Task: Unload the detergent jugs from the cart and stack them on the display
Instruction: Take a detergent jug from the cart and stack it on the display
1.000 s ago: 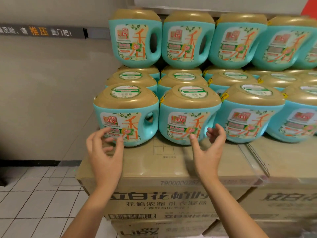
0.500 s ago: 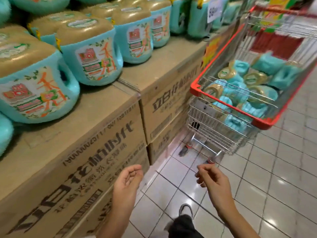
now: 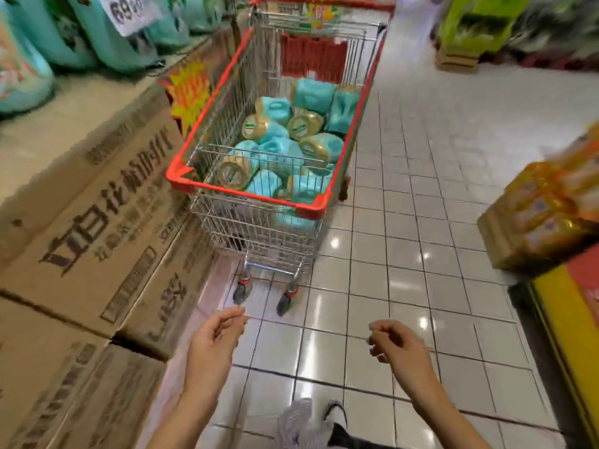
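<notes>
Stacked cardboard boxes (image 3: 97, 222) printed with dark characters run along the left side, from near to far, and teal detergent jugs on the display (image 3: 107, 43) stand blurred on top of them at the far left, with a white price card (image 3: 129, 11) hanging among them. A yellow-and-red starburst sign (image 3: 188, 92) sticks out from the boxes just beside the cart's left rim. To the right, well apart across the white tiled floor (image 3: 421, 222), sits a stack of orange packs (image 3: 547, 215) above a yellow fixture (image 3: 570, 335); a green display (image 3: 479, 24) shows at the far right.

The wire cart (image 3: 246, 196), red-rimmed, stands close against the boxes with its near end facing the person. Inside lie the detergent jugs in the cart (image 3: 285, 147) — teal bodies with gold caps, tumbled on their sides.

Both hands hang low over the floor, near and below the cart's wheels, apart from it. The left hand (image 3: 217, 341) is loosely curled and holds nothing; the right hand (image 3: 398, 348) is likewise half-closed and empty — neither touches a jug. A shoe (image 3: 301, 419) shows at the near edge.
</notes>
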The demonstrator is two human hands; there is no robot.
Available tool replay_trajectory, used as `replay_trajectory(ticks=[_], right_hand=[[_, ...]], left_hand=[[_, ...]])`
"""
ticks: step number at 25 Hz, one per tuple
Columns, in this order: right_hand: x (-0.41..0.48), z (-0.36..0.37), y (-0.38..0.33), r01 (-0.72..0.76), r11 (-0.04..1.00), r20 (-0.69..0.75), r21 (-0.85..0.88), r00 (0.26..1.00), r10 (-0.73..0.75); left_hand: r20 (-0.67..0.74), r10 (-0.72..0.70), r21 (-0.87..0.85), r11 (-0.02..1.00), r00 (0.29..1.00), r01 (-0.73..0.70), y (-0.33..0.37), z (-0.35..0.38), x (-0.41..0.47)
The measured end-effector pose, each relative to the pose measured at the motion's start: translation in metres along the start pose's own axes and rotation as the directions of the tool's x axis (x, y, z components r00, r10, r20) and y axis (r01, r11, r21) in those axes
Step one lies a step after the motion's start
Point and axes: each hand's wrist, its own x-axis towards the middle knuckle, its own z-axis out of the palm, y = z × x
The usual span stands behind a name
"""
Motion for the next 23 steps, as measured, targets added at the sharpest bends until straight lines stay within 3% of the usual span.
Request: replay_trajectory(ticks=[5, 11, 19, 23], right_hand=[[0.078, -0.051, -0.037, 0.06, 0.998, -0.002, -0.009, 0.998, -0.06], [0.188, -0.062, -0.096, 0.116, 0.993, 0.038, 0.024, 0.992, -0.117], [0.381, -0.03, -0.26, 0.336, 0.941, 0.078, 0.034, 0.938, -0.338], [0.471, 0.0, -0.34, 0.45, 0.891, 0.069, 0.056, 0.889, -0.453]], left_hand=[[0.037, -0.02, -0.029, 0.999, 0.999, 0.021, 0.029, 0.093, 0.038], [0.077, -0.004, -0.024, 1.0, 0.997, 0.006, 0.065, 0.145, 0.119], [-0.076, 0.092, -0.109, 0.989, 0.993, -0.1, 0.162, 0.206, 0.302], [-0.074, 0.082, -0.117, 0.989, 0.994, -0.091, 0.211, 0.233, 0.38]])
